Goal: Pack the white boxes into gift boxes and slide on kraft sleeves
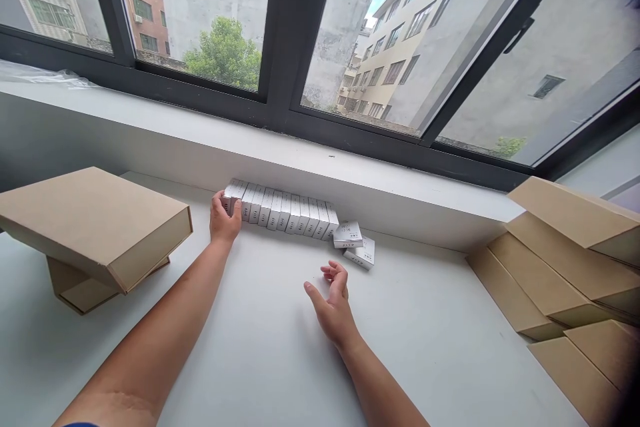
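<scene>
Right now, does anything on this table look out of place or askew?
Yes. At right, the upper white box partly overlaps the lower white box, both outside the white row standing on edge. At left, the upper brown box sits skewed across the lower brown box.

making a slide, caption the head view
Left hand touches a row of small boxes at one end; right hand empty.

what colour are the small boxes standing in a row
The small boxes are white with dark printing, best seen in the head view.
</scene>
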`<state>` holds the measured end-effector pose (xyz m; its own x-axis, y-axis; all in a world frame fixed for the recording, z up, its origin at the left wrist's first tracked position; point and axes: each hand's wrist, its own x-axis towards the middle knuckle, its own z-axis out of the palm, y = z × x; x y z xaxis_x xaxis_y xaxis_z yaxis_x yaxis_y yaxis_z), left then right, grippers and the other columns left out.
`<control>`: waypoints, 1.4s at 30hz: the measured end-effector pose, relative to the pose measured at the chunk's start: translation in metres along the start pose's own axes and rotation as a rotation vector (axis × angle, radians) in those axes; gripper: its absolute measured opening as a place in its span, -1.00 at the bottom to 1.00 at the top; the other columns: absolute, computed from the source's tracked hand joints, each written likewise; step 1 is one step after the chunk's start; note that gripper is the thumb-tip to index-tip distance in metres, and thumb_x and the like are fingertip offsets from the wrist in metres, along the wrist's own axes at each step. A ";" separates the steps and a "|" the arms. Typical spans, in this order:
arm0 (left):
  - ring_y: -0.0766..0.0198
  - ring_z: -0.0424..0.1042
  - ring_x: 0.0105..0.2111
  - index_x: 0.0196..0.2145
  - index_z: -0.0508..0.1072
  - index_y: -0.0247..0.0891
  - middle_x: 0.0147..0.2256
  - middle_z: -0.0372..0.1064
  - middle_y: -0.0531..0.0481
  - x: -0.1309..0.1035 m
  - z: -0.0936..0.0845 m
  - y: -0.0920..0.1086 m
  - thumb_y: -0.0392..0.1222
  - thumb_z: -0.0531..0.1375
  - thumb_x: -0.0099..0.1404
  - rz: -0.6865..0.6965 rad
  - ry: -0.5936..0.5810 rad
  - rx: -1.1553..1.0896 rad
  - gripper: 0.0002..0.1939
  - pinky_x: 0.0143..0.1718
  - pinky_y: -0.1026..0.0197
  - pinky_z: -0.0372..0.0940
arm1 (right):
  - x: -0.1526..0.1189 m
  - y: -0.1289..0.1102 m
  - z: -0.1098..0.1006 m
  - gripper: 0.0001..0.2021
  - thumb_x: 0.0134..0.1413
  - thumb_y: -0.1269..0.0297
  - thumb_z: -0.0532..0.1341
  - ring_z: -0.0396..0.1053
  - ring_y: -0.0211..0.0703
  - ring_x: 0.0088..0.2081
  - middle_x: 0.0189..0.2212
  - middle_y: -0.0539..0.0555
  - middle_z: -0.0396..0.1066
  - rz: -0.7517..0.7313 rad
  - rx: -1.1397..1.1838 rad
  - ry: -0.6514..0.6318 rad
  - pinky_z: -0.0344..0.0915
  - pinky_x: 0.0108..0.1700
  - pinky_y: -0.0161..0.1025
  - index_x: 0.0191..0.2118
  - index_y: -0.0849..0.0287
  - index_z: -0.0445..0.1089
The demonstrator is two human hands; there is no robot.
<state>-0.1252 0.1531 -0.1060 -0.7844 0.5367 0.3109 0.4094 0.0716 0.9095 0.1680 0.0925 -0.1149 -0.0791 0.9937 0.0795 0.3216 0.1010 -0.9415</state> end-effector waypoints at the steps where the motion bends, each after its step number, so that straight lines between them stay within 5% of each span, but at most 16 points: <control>1: -0.06 0.28 0.17 0.28 0.16 -0.16 0.20 0.24 -0.26 0.000 0.001 0.001 0.00 0.21 0.32 0.007 -0.001 0.007 -0.37 0.17 -0.10 0.26 | 0.000 0.000 0.000 -0.36 0.01 -0.10 0.24 0.12 0.19 0.24 0.15 0.15 0.22 0.006 -0.002 -0.003 0.12 0.23 0.20 0.18 -0.05 0.10; 7: -0.14 0.17 0.26 0.22 0.28 -0.14 0.26 0.15 -0.26 0.001 0.006 0.001 0.01 0.06 0.43 0.007 0.027 0.045 -0.54 0.25 -0.23 0.13 | -0.002 0.002 0.001 -0.37 0.02 -0.11 0.23 0.12 0.19 0.24 0.19 0.13 0.22 -0.028 -0.056 -0.009 0.12 0.23 0.20 0.18 -0.06 0.12; 13: -0.09 0.04 0.33 0.30 0.17 -0.17 0.33 -0.03 -0.29 0.003 0.006 0.002 -0.10 -0.01 0.47 -0.022 0.108 0.041 -0.52 0.30 -0.19 0.08 | -0.001 0.005 0.003 -0.39 0.01 -0.08 0.23 0.15 0.18 0.21 0.19 0.12 0.24 -0.055 -0.076 0.009 0.15 0.20 0.17 0.17 -0.05 0.15; 21: -0.13 0.25 0.21 0.32 0.11 -0.14 0.28 0.07 -0.33 0.002 0.004 0.000 -0.22 0.20 0.30 0.006 0.008 0.044 -0.32 0.18 -0.24 0.24 | 0.002 0.015 0.003 -0.39 0.00 -0.06 0.25 0.14 0.21 0.23 0.20 0.09 0.25 -0.086 -0.117 -0.007 0.15 0.20 0.20 0.17 -0.07 0.17; 25: -0.12 0.30 0.16 0.27 0.17 -0.08 0.19 0.18 -0.27 0.004 0.002 -0.001 -0.20 0.25 0.25 -0.039 0.063 -0.006 -0.33 0.18 -0.27 0.24 | 0.007 0.024 -0.002 -0.34 -0.02 -0.04 0.30 0.16 0.22 0.24 0.21 0.11 0.24 -0.095 -0.128 -0.080 0.17 0.21 0.19 0.20 -0.06 0.16; 29: 0.01 0.36 0.12 0.28 0.07 -0.15 0.06 0.30 -0.23 0.007 0.001 -0.002 -0.16 0.15 0.33 -0.083 0.172 -0.130 -0.39 0.16 -0.14 0.31 | 0.011 0.024 -0.004 -0.34 -0.01 -0.04 0.30 0.17 0.22 0.24 0.22 0.12 0.23 -0.096 -0.127 -0.086 0.18 0.20 0.18 0.21 -0.05 0.16; 32: 0.07 0.42 0.07 0.33 -0.13 -0.20 0.13 0.25 -0.32 0.004 0.000 0.002 -0.16 -0.06 0.43 -0.095 0.233 -0.242 -0.43 -0.09 0.03 0.49 | 0.009 0.017 -0.003 -0.34 -0.01 -0.02 0.30 0.12 0.23 0.28 0.24 0.12 0.21 -0.073 -0.152 -0.128 0.14 0.24 0.20 0.20 -0.04 0.15; 35: 0.07 0.40 0.11 0.34 -0.22 -0.21 0.18 0.16 -0.38 -0.003 -0.004 0.014 -0.18 -0.18 0.44 -0.072 0.285 -0.309 -0.45 -0.27 0.14 0.52 | 0.005 0.010 0.000 -0.34 -0.04 -0.03 0.31 0.14 0.23 0.26 0.22 0.13 0.23 -0.075 -0.140 -0.133 0.12 0.24 0.22 0.18 -0.02 0.17; 39: 0.13 0.40 0.07 0.28 -0.01 -0.29 0.03 0.29 -0.27 -0.018 -0.005 0.054 -0.15 -0.11 0.43 0.126 0.304 -0.392 -0.50 -0.06 0.13 0.45 | 0.004 0.008 0.002 -0.36 0.00 -0.18 0.27 0.20 0.16 0.21 0.20 0.14 0.25 -0.116 0.006 -0.004 0.15 0.23 0.17 0.16 -0.03 0.20; 42: 0.16 0.43 -0.01 0.26 0.09 -0.18 -0.01 0.33 -0.16 -0.045 0.001 0.093 -0.03 -0.09 0.44 0.207 0.055 -0.502 -0.51 -0.08 0.16 0.41 | 0.009 0.005 -0.002 -0.24 0.02 -0.41 0.14 0.09 0.18 0.32 0.27 0.21 0.18 -0.141 0.210 -0.009 0.11 0.28 0.16 0.18 0.03 0.17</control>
<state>-0.0513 0.1368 -0.0358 -0.7400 0.4512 0.4989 0.2953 -0.4484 0.8436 0.1708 0.1023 -0.1181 -0.1179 0.9698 0.2133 0.1038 0.2256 -0.9687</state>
